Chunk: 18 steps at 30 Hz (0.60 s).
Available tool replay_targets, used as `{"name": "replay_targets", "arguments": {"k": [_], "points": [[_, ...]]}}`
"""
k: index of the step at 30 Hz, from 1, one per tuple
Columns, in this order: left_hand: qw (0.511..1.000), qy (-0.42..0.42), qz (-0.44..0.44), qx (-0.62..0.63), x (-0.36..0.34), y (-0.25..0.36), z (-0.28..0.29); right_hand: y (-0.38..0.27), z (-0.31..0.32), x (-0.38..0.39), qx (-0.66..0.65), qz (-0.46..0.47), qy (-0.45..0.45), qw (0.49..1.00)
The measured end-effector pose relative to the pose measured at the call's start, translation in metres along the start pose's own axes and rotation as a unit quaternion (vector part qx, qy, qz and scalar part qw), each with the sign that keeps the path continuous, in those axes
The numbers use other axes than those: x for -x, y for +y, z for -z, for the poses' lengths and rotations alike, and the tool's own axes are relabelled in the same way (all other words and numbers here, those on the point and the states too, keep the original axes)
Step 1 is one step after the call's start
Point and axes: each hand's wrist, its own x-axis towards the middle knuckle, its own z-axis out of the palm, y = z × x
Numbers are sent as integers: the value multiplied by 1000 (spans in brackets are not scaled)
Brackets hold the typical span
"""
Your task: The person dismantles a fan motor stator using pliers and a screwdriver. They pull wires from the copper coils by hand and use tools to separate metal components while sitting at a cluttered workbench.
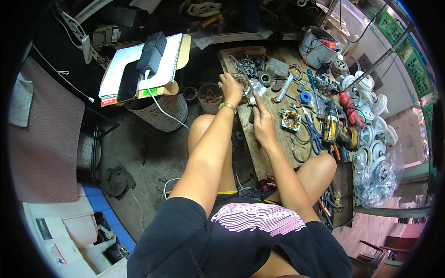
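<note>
Left grip (231,90) pinching copper-wound part (242,82) over surface (257,155), far-left area. Right grip (264,125) wrapped on slim dark-handled tool (251,116), shaft alongside the part. Crowding them: small hardware pile (250,66), tape roll (265,78). To the right: loose stator (291,120), blue-handled scissors (316,138), yellow-black drill (330,124). White pulleys (378,126) fill the right edge.

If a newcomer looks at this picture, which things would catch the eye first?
Probably the red power tool and the yellow-and-black drill at the right side of the wooden workbench, with white plastic wheels heaped to their right. Then perhaps the left hand and right hand, close together at the workbench's left side.
</note>
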Motion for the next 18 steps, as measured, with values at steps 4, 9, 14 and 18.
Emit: {"name": "replay_targets", "arguments": {"k": [4, 9, 14, 18], "points": [[1000, -24, -6, 12, 11, 8, -5, 8, 6, 5, -38, -34, 17, 999], [999, -10, -23, 21, 10, 8, -6, 18, 13, -2, -180, -83, 53, 979], [1000, -10, -3, 24, 2, 6, -5, -21, 14, 35, -10, -24, 0, 1000], [1000, -17, -19, -4, 1, 2, -5, -20, 33, 65, 19, -67, -23, 997]]}}
